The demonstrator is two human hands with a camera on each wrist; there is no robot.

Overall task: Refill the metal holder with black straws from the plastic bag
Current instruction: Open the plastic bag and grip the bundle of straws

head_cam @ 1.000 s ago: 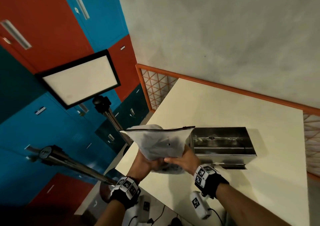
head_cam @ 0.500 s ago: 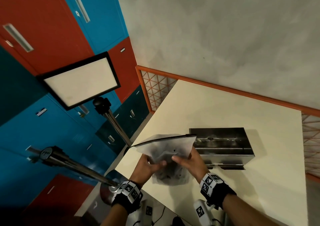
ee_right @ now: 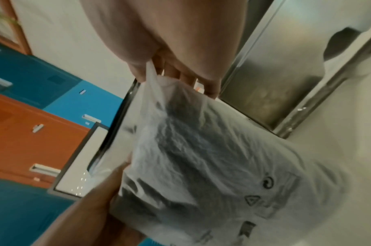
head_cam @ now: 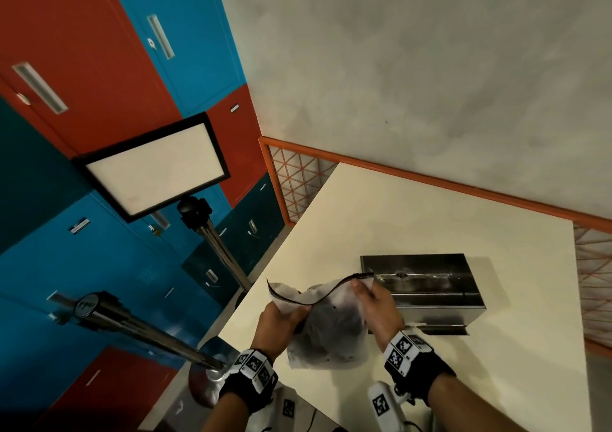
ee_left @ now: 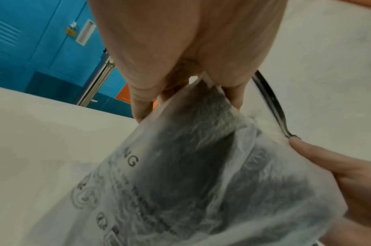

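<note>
A frosted plastic bag point(head_cam: 331, 325) with a black zip strip along its top lies at the table's near left edge, a dark mass of black straws point(ee_left: 212, 166) showing through it. My left hand point(head_cam: 281, 319) pinches the bag's upper left side point(ee_left: 180, 93). My right hand point(head_cam: 374, 302) pinches the top right corner by the zip strip point(ee_right: 155, 78). The metal holder point(head_cam: 427, 286), an open shiny box, stands just right of the bag, close behind my right hand point(ee_right: 275, 74).
The cream table point(head_cam: 430, 219) stretches back to an orange-framed lattice rail point(head_cam: 298, 180). A lamp panel on a tripod point(head_cam: 155, 166) and a metal pole point(head_cam: 139, 329) stand off the left edge, before red and blue lockers. Cables lie at the near edge.
The bag has come down from upright to lie on the table. Both hands moved up from its lower part to its top edge, and the zip strip now bends in a wave.
</note>
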